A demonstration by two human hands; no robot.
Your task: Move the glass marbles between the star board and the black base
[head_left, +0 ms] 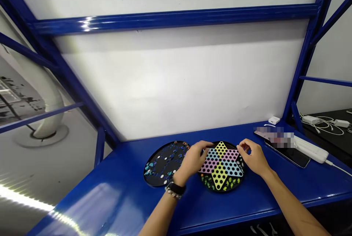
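Black watch strap (175, 188) circles the left wrist. The left hand (193, 159) curves over the left rim of a round black Chinese checkers board (220, 188) with a six-coloured star, and the right hand (254, 157) sits at its right rim; whether either grips anything cannot be told. Left of it lies one round black tray (161, 166) of scattered glass marbles (148, 168). Farther right, on the blue metal table (247, 206), lie one black smartphone (288, 156) and one white power strip (310, 148).

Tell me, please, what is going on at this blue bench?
A person is working with both bare hands at a Chinese checkers board. The left hand is over the board's left edge, beside a black round tray of scattered marbles; the right hand is at the board's right rim. More marbles lie around the board's lower edge.
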